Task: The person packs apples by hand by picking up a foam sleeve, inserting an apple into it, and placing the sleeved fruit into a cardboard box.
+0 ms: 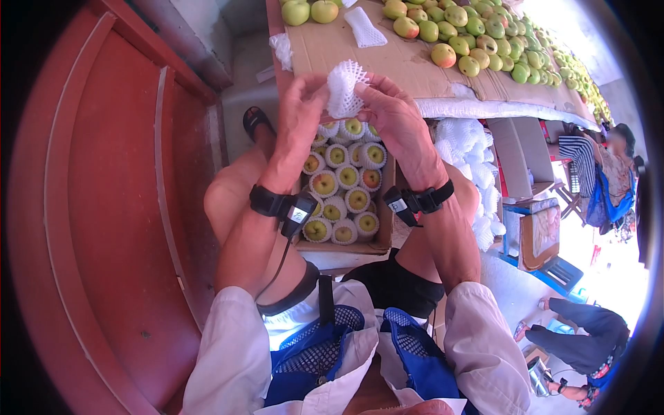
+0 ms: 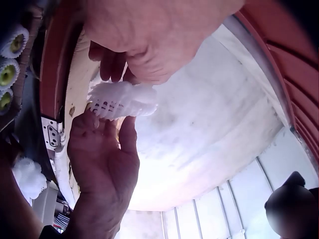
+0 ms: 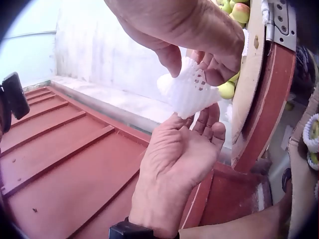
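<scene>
A white foam net sleeve is held up over the box of apples, between the two hands. The left hand pinches its left side, and the right hand grips the other side with thumb and fingers. In the left wrist view the net spans the fingertips of both hands. Its mesh bulges in the right wrist view, where the net shows no apple through its holes. Below, a cardboard box contains several net-wrapped apples.
A cardboard-covered table ahead bears many loose apples and another foam net. White foam nets are heaped right of the box. A red panel stands at left. Two people are at far right, near a blue stool.
</scene>
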A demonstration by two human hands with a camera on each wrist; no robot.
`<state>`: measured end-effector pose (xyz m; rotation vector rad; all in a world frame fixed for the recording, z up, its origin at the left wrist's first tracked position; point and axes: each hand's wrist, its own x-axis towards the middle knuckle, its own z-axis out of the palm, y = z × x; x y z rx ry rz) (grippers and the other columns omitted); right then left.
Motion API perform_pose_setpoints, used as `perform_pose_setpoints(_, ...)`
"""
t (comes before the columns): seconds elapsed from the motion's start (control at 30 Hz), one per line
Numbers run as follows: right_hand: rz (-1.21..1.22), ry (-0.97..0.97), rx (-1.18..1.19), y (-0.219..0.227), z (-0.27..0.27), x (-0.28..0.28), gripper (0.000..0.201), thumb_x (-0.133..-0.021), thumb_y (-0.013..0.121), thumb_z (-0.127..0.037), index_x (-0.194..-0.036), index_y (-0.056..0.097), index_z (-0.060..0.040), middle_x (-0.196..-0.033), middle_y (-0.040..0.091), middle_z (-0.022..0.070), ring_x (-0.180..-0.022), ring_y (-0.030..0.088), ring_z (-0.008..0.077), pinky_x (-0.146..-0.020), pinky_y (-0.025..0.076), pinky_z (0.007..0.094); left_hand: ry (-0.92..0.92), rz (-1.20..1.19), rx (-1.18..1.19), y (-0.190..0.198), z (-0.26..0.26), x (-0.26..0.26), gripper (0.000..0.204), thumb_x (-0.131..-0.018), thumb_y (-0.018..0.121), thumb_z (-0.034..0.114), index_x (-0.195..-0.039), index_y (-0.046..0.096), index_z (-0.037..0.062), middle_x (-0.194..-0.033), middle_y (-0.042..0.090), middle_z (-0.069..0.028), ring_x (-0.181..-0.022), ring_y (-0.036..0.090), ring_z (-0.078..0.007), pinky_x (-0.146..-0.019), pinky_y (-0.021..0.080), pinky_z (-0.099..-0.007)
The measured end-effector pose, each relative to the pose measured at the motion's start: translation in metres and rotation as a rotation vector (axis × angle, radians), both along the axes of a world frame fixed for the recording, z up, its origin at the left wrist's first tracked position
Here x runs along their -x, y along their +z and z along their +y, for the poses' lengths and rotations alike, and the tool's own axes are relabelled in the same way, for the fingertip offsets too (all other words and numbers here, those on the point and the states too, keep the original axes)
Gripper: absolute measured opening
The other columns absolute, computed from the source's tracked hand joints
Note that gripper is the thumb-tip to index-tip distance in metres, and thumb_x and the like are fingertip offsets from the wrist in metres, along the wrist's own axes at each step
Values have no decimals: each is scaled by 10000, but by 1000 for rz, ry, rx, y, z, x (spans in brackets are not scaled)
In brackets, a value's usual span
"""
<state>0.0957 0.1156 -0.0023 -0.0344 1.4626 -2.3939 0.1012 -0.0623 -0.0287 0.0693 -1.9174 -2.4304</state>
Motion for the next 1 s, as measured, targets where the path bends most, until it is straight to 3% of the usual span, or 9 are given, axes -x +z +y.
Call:
perform_pose_setpoints(0.07, 4, -6, -16, 1, 0, 0, 255, -995, 663, -162, -1208, 610, -33, -1077, 677, 15, -919, 618, 81, -759, 478, 218, -65, -62, -23, 5, -1, -1, 323, -1017, 606, 247, -1191, 640, -23, -1119, 680, -95, -972, 661, -142, -828, 537, -276)
perform_pose_setpoints(0.17, 21, -44, -23, 3, 0, 2, 276, -966, 685, -159, -1191, 617, -15, -1033, 671, 24, -846, 589, 81, -742, 470, 219, -105, 5, -61, 7, -2, -2, 306, -1052, 524, 217, -1212, 622, -25, -1089, 685, -81, -1025, 679, -165, -850, 622, -335)
perform_pose_setpoints(0.37, 93, -61, -51, 11, -1, -1, 306, -986, 654, -212, -1199, 633, 7, -1022, 665, 34, -873, 584, 94, -748, 470, 231, -211, -15, -145, 22, -3, -11, 352, -1041, 508, 177, -1313, 567, -38, -1226, 657, -115, -1095, 679, -215, -964, 582, -381)
perform_pose_setpoints(0.5, 136, -151, -76, 31, -1, -14, 305, -1009, 614, -241, -1193, 651, 0, -1031, 666, 30, -930, 602, 110, -791, 491, 251, -278, -8, -333, 11, -12, -3, 411, -1034, 516, 181, -1385, 518, -33, -1316, 622, -128, -1203, 630, -248, -1027, 542, -414)
perform_pose_setpoints(0.67, 365, -171, -331, 37, -6, -23, 229, -996, 617, -182, -1159, 690, -38, -1028, 655, 42, -996, 630, 142, -852, 517, 297, -288, -15, -596, 5, -21, 2, 413, -1032, 491, 129, -1423, 500, -4, -1406, 576, -133, -1279, 583, -269, -1067, 511, -469)
perform_pose_setpoints(0.77, 513, -144, -386, 36, -14, -25, 188, -980, 602, -85, -1125, 694, -9, -1089, 602, 85, -990, 659, 186, -845, 579, 327, -431, 40, -565, 4, -24, 2, 655, -971, 636, 391, -1497, 431, 58, -1468, 534, -100, -1325, 545, -293, -1106, 448, -575)
perform_pose_setpoints(0.87, 567, -114, -415, 41, -18, -29, 192, -966, 597, -49, -1126, 683, 12, -1109, 567, 109, -1006, 659, 204, -804, 623, 325, -405, 74, -488, -1, -24, 4, 708, -946, 645, 477, -1503, 434, 94, -1470, 536, -102, -1329, 541, -306, -1104, 431, -618)
perform_pose_setpoints(1.0, 579, -129, -515, 43, -17, -29, 220, -947, 606, -46, -1148, 672, 13, -1103, 559, 128, -1028, 646, 209, -786, 632, 329, -425, 63, -527, -3, -25, 3, 571, -1006, 579, 339, -1502, 436, 96, -1464, 536, -108, -1310, 557, -312, -1066, 470, -609)
